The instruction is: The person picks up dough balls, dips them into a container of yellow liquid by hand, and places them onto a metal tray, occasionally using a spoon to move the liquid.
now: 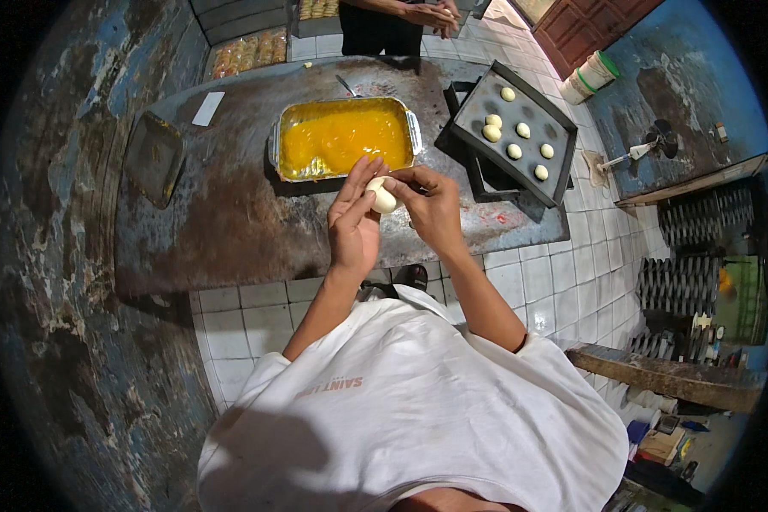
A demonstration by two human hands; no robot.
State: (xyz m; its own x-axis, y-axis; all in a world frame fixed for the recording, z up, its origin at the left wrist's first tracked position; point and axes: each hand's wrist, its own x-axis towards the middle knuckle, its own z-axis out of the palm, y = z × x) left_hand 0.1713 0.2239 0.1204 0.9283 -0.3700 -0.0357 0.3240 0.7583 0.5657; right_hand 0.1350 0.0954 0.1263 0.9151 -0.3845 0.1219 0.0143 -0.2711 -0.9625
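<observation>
A pale, smooth piece of dough (382,198) is held between my left hand (354,218) and my right hand (427,209), the fingers of both pressed round it. Just beyond them is a foil tray (414,130) holding yellow, glossy filling (341,132), with a thin metal utensil (346,85) behind it. To the right, a dark baking tray (555,183) with several small pale dough balls (514,151) rests askew on another dark tray (491,192).
The worn metal table (205,222) also bears an empty dark pan (154,158) and a white card (207,108). Another person's hands (427,15) show beyond it. Stacked buckets (590,78) stand back right; a peeling wall (51,256) is at left.
</observation>
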